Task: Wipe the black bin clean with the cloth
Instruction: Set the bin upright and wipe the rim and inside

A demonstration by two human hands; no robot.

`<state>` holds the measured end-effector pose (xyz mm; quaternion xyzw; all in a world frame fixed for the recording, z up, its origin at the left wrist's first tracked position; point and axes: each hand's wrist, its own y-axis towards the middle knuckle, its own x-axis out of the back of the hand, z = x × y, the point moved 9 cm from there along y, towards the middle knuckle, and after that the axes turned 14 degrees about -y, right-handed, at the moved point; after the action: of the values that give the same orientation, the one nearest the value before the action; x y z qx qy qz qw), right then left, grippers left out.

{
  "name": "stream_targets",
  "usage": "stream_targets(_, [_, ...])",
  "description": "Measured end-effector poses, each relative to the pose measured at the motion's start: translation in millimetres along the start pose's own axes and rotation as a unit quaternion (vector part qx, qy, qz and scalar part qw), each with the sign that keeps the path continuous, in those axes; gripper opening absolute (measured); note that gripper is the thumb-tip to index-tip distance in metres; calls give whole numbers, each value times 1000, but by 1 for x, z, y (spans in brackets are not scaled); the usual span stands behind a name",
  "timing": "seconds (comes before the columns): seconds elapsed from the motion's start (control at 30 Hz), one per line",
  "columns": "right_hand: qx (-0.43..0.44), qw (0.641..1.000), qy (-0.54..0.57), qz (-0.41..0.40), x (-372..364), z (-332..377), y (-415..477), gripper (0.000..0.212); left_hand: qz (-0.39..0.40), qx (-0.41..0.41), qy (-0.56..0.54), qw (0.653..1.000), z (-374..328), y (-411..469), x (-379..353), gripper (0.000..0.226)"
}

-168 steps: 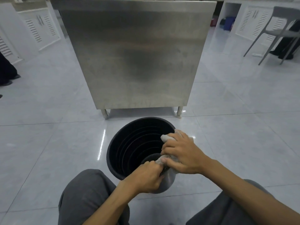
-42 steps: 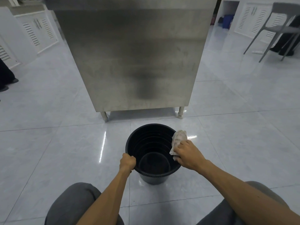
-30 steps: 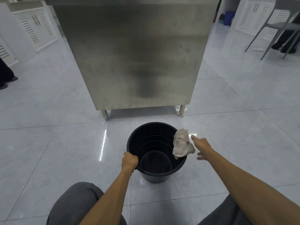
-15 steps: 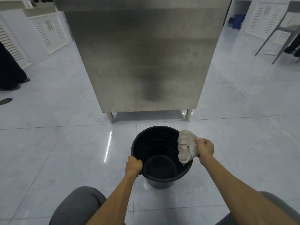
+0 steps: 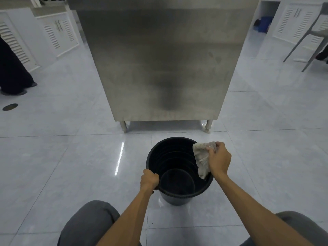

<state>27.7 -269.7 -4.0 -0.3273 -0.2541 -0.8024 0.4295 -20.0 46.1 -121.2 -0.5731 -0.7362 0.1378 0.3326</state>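
Between both grips, the black bin (image 5: pixel 179 174) stands upright on the floor: left hand (image 5: pixel 149 180) curls round its near rim to steady it, right hand (image 5: pixel 219 161) pinches the cloth (image 5: pixel 202 159) against the opposite rim, likely to wipe.

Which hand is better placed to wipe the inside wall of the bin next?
The right hand: it grips the cloth, which hangs over the right rim into the bin. The left hand grips the near left rim and holds no cloth; it probably serves best to steady the bin.
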Motion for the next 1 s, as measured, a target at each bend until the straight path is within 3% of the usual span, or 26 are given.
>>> stream_targets(0.13, [-84, 992, 44, 88, -19, -16, 6, 23, -5, 4, -3, 1000, 1, 0, 1, 43])
stream_targets(0.33, [-29, 992, 40, 113, -25, -7, -3, 29, -4, 9, -9, 1000, 1, -2, 1, 44])
stream_targets(0.53, [40, 998, 39, 11, 6, 21, 2, 30, -13, 6, -3, 1000, -1, -5, 1, 45])
stream_targets(0.73, [-14, 979, 148, 142, -11, 14, 32, 32, -15, 3, -3, 1000, -3, -8, 2, 43])
stream_targets(0.9, [-6, 977, -12, 211, -35, -41, 39, 33, -12, 9, 6, 1000, -3, -8, 3, 40])
stream_targets(1.0, [-53, 972, -23, 228, -51, -71, 34, 40, -8, 8, 9, 1000, -7, -10, 1, 38])
